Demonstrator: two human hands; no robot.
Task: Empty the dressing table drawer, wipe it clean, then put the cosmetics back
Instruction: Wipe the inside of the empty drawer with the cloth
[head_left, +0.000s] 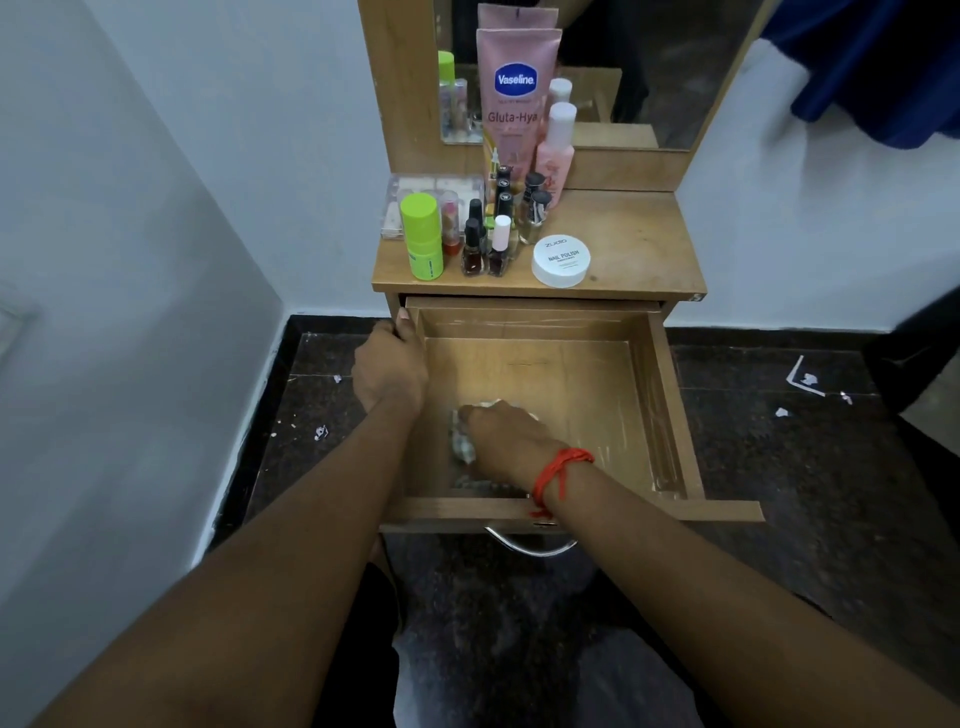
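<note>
Low in the frame's centre, the right hand (501, 428) presses a crumpled cloth (464, 441) onto the emptied drawer (644, 395) floor near its front-left corner, unwiped floor stretching right, while the left hand (389, 369) clasps the left wall.

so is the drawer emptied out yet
Yes, emptied: the open drawer holds only the right hand pressing a cloth; cosmetics stand on top.

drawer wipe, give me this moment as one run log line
stage: wiping | drawer: open, emptied | right hand: presses cloth on floor | left hand: grips left wall | cosmetics: on tabletop
</note>
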